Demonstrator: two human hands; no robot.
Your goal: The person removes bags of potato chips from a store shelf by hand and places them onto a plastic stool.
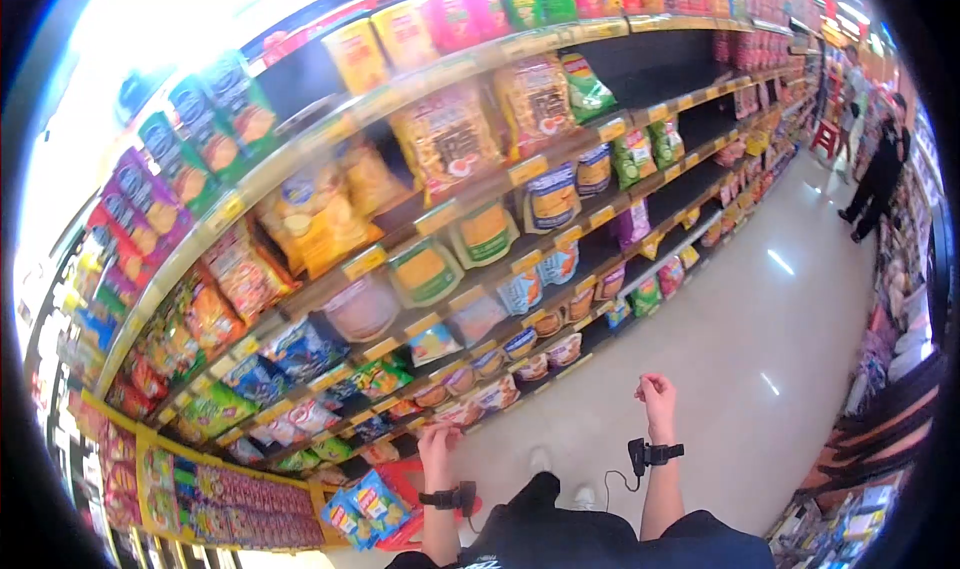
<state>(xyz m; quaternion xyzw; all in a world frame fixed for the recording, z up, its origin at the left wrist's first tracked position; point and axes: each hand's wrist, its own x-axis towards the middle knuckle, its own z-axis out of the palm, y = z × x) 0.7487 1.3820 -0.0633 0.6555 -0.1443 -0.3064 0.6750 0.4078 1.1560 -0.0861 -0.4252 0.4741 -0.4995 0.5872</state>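
Observation:
My left hand (437, 441) is low in front of the shelves, its fingers curled, with nothing visible in them. Behind that forearm shows a red shopping basket (408, 477), and blue snack bags (372, 507) lie at it. Whether the basket touches the arm I cannot tell. Over the floor, apart from the shelves, my right hand (655, 393) has its fingers bent together and holds nothing that I can see. Both wrists wear black straps with a small device.
Long shelves (400, 239) of bagged snacks run along the left and away. A yellow-edged display rack (230, 499) stands at lower left. The pale aisle floor (720, 299) stretches ahead. People (882, 164) stand farther down, beside goods on the right.

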